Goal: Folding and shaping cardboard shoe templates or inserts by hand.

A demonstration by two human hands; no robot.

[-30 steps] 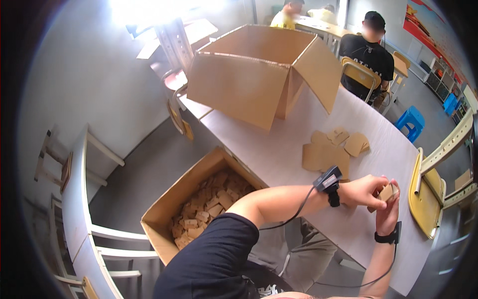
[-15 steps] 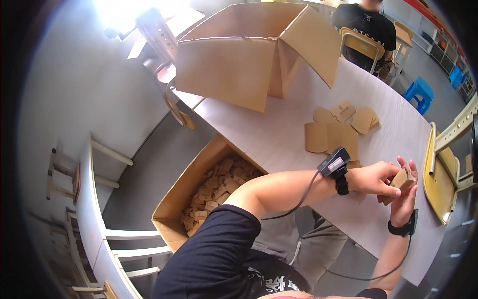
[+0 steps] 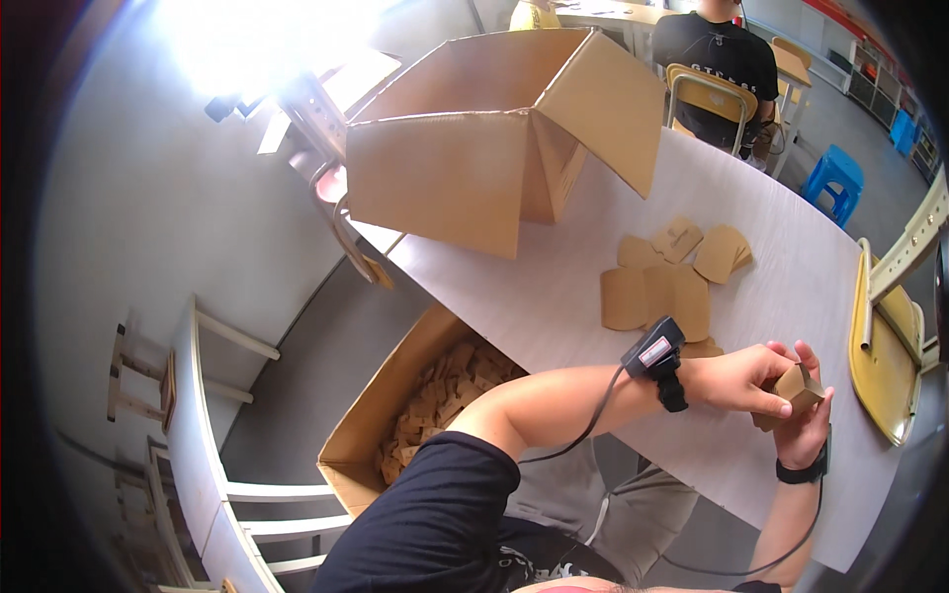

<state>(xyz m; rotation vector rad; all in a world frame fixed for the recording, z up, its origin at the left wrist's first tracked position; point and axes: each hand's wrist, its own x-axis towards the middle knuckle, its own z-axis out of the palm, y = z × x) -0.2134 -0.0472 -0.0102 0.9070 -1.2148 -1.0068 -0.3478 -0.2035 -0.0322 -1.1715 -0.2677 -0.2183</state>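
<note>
A small brown cardboard box [image 3: 798,391] is held between both hands over the right part of the table, and one end of it looks uncovered. My left hand [image 3: 736,381] grips it from the left, thumb along its near side. Below and to the right, my right hand [image 3: 806,435] cups the same box, with fingertips showing behind it. Part of the box is hidden by the fingers. Flat, unfolded cardboard blanks [image 3: 679,296] lie spread on the table beyond my left wrist.
A big open carton [image 3: 435,178] stands at the table's far left. Beside the table, a lower carton [image 3: 341,455] holds many small folded boxes [image 3: 435,405]. A yellow chair [image 3: 880,385] is at the right, a blue stool [image 3: 835,183] farther off. A person [image 3: 717,64] sits beyond the table.
The view has shifted, so most of the scene sits slightly lower. Both hands still hold the small box, whose end now faces more toward the right and shows more of its opening.
</note>
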